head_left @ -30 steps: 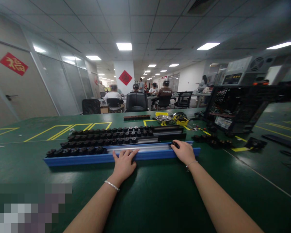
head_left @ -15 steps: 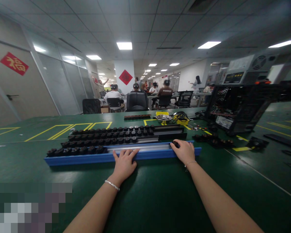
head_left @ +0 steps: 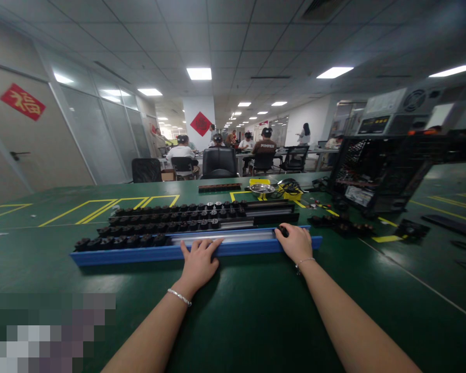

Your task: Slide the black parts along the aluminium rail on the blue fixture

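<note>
A long blue rail (head_left: 140, 255) with a silver channel lies across the green table before me. Several round black pieces (head_left: 133, 241) sit in a row on its left part. My left hand (head_left: 201, 261) rests on the rail's middle, fingers spread over the near edge and the bare channel. Near the right end, my right hand (head_left: 296, 242) pinches a small black piece (head_left: 283, 231) over the channel, its lower side hidden by my fingers. Just behind lie black rails (head_left: 272, 212) bearing more round black pieces, some with silvery tops.
An open black computer case (head_left: 376, 176) stands at the right with a grey power supply (head_left: 394, 116) on top. Black parts (head_left: 341, 225) lie in front of it. Farther back are a metal bowl (head_left: 262, 189) and a yellow tray (head_left: 292, 195) with cables. People sit beyond the table.
The black piece in my right hand has shifted very slightly to the right and looks a little turned. My left hand keeps its place. People in the background have moved.
</note>
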